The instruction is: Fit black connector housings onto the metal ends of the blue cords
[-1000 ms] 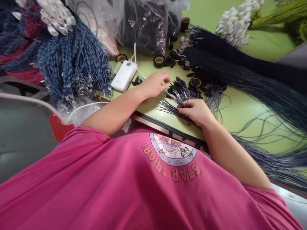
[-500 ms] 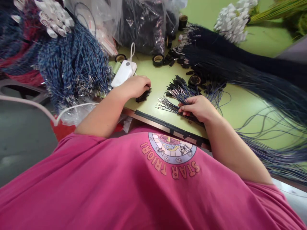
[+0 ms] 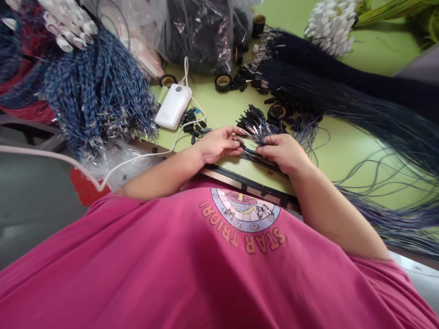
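Note:
My left hand (image 3: 219, 144) rests on the green table (image 3: 346, 155) near its front edge, fingers curled around a small black connector. My right hand (image 3: 283, 153) is closed on a bundle of thin dark blue wires (image 3: 255, 155) that lies flat on the table, with the wire ends pointing left toward my left hand. Both hands nearly touch at the fingertips. A small pile of loose black connectors (image 3: 195, 125) lies just behind my left hand. More wires with black connectors fitted (image 3: 255, 122) fan out behind my right hand.
A white power bank (image 3: 172, 106) with a white cable sits left of centre. Blue-and-white twisted wire bundles (image 3: 99, 91) hang at the left. Long dark wire bundles (image 3: 343, 100) cross the right side. Black tape rolls (image 3: 222, 82), plastic bags (image 3: 202, 32) and white connectors (image 3: 331, 25) lie at the back.
My left hand went left to the loose connector pile, closed there, then came back right to meet my right hand at the wire ends. My right hand stayed on the wire bundle.

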Demonstrator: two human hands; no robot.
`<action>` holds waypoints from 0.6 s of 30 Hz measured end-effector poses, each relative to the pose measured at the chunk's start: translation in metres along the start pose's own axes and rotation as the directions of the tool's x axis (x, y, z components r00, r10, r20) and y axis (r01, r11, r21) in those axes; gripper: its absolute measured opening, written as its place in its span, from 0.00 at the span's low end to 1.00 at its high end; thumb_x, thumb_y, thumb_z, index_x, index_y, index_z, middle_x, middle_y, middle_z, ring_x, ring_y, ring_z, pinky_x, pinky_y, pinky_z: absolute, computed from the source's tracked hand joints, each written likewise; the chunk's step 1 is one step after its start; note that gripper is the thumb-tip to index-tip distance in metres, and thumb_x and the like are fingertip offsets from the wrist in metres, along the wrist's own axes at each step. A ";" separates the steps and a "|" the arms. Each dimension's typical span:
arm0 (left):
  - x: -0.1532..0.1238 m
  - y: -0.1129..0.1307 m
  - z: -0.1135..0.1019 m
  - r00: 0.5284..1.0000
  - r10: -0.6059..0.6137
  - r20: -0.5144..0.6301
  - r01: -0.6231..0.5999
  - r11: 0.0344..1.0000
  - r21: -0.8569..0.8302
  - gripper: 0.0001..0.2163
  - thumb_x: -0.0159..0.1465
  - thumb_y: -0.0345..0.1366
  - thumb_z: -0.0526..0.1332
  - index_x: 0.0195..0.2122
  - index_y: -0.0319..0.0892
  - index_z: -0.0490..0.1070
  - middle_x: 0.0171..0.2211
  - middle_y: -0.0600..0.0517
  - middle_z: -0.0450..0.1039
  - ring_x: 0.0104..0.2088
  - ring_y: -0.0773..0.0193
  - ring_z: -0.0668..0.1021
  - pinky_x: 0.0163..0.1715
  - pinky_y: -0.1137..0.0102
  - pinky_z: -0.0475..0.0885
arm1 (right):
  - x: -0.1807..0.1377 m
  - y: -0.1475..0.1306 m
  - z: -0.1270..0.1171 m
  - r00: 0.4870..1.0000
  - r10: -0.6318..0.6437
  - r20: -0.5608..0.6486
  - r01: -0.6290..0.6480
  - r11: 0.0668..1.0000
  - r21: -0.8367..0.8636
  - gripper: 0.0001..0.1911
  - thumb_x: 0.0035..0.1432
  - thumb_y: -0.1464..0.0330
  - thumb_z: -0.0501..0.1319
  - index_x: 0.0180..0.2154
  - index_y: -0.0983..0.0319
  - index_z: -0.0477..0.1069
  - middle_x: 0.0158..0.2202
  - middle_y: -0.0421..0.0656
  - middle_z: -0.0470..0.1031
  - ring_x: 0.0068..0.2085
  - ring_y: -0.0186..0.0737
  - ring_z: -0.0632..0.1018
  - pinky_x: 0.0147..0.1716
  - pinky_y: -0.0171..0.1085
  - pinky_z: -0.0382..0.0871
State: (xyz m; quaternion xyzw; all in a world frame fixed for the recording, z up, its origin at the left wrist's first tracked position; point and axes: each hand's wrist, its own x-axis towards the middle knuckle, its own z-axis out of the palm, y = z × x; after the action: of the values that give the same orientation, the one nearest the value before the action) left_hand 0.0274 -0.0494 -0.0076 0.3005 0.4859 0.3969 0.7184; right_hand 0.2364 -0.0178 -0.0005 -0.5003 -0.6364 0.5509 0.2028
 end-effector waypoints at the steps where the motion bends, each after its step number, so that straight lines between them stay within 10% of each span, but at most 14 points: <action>1: 0.001 -0.001 0.002 1.000 -0.008 -0.014 0.008 1.000 -0.026 0.12 0.59 0.17 0.58 0.40 0.37 0.71 0.32 0.54 0.75 0.27 0.72 0.80 0.35 0.75 0.76 | -0.001 0.000 0.001 1.000 -0.010 0.009 0.010 1.000 -0.007 0.11 0.46 0.64 0.66 0.21 0.62 0.68 0.16 0.34 0.62 0.20 0.28 0.60 0.22 0.34 0.50; 18: -0.002 -0.008 0.018 0.990 0.132 -0.059 -0.115 0.967 0.226 0.04 0.57 0.20 0.65 0.32 0.31 0.76 0.25 0.51 0.78 0.26 0.71 0.80 0.35 0.74 0.78 | -0.004 -0.005 0.008 0.999 0.019 0.026 -0.015 0.991 -0.136 0.09 0.50 0.66 0.62 0.22 0.62 0.68 0.15 0.34 0.61 0.14 0.27 0.62 0.14 0.31 0.52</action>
State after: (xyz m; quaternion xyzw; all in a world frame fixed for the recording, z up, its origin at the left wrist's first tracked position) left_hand 0.0461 -0.0559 -0.0071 0.3936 0.5338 0.3949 0.6357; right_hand 0.2294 -0.0252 0.0029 -0.5109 -0.6709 0.5148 0.1546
